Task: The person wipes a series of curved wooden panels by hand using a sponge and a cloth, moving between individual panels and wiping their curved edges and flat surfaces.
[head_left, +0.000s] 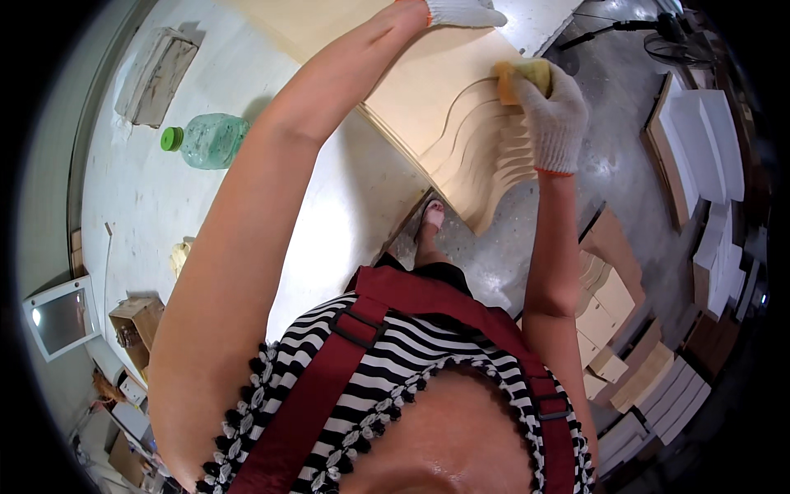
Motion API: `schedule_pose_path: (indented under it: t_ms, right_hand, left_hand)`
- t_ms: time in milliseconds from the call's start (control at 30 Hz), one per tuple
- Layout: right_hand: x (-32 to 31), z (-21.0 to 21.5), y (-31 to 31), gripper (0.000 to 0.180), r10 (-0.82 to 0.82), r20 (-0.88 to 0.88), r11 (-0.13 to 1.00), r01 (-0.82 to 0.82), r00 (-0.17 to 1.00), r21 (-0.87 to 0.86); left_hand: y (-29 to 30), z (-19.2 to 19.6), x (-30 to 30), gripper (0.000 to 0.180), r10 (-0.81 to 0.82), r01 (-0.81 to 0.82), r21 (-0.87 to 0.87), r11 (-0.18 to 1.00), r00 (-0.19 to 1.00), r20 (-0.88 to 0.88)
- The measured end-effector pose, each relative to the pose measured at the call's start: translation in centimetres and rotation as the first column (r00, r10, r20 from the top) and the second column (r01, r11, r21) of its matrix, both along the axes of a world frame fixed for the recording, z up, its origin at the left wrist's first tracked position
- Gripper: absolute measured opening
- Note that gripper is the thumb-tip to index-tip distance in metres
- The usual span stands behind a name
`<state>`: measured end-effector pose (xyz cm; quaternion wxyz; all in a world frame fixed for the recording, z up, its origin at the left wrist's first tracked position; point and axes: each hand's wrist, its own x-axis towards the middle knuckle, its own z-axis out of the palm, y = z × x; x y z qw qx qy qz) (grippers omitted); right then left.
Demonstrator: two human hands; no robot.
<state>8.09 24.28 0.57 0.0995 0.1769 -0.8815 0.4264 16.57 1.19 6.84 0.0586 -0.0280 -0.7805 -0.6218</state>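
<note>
A fanned stack of pale wooden panels (428, 90) with wavy cut edges reaches past the corner of the white worktable (321, 222). At the far edge of the view my left hand (465, 12), in a white knit glove, lies flat on the top panel with its fingers stretched out. My right hand (558, 115), also gloved, grips a yellow and orange sponge (527, 80) at the wavy edges on the right. Part of the sponge is hidden by the fingers.
Left of my left arm, a green-capped plastic bottle (214, 141) lies on the table, and a worn block (160, 78) sits beyond it. A black fan (679, 41) stands at the far right. Cut panels (609, 300) and white boards (699, 140) lie on the floor to the right.
</note>
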Motion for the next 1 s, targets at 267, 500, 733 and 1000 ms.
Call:
schedule_pose_path:
  t_ms: [267, 500, 733, 1000]
  right_hand:
    - [6.3, 1.9, -2.2, 0.033, 0.323, 0.033, 0.941, -0.325, 0.946, 0.094]
    - [9.5, 2.3, 1.4, 0.054, 0.558, 0.344, 0.823, -0.449, 0.755, -0.349]
    - [9.0, 1.5, -1.5, 0.050, 0.582, -0.253, 0.813, -0.552, 0.773, 0.184]
    - [5.1, -0.4, -1.6, 0.049, 0.484, -0.382, 0.873, -0.405, 0.787, 0.271]
  left_hand:
    - [-0.3, -1.1, 0.1, 0.042, -0.004, -0.003, 0.066, 0.998, 0.995, 0.096]
    - [-1.3, 0.0, 1.9, 0.052, 0.074, -0.088, 0.072, 0.994, 0.981, 0.179]
    - [-0.6, 0.1, 1.1, 0.057, 0.068, -0.087, 0.084, 0.993, 0.975, 0.212]
    - [0.3, 0.2, 1.1, 0.053, 0.123, -0.081, -0.175, 0.981, 0.961, 0.248]
